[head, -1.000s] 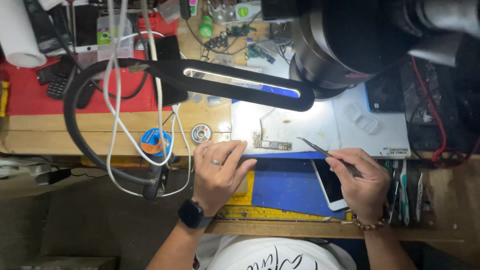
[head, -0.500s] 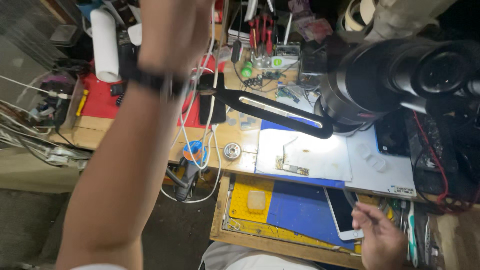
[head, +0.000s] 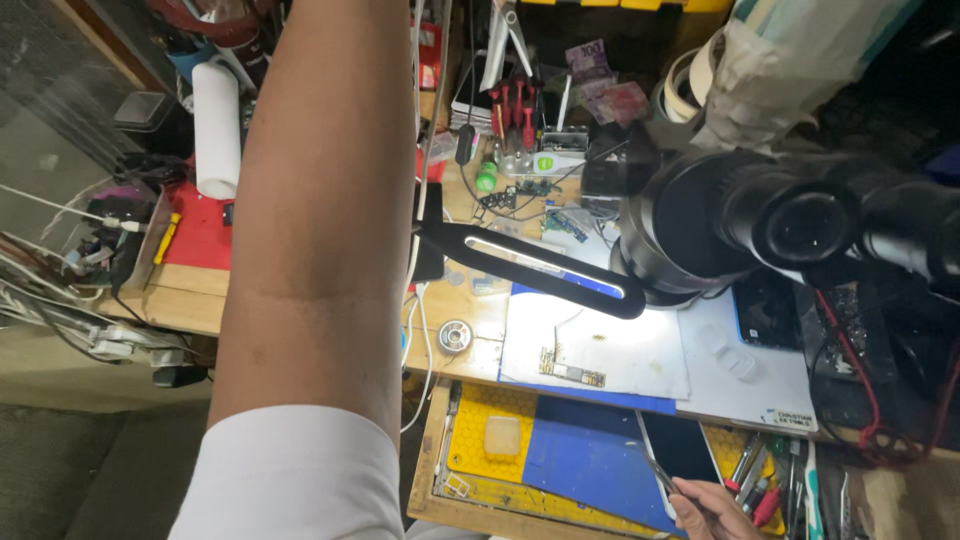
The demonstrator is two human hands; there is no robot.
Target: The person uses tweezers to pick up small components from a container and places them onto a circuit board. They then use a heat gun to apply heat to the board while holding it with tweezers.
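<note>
At the bottom edge of the view, the right hand [head: 712, 508] pinches slim metal tweezers [head: 657, 474], their tip just off the fingers over the dark smartphone [head: 682, 450] lying on the blue mat [head: 585, 460]. Beyond the fingertips, a small circuit board [head: 572, 372] rests on the lit white pad [head: 620, 350] under the black lamp bar [head: 540, 268]. The left forearm [head: 320, 220] rises out of frame, so whether those fingers are clenched or released cannot be told.

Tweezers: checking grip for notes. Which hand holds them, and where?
The right hand pinches the tweezers near their rear end; the left hand is out of view.
</note>
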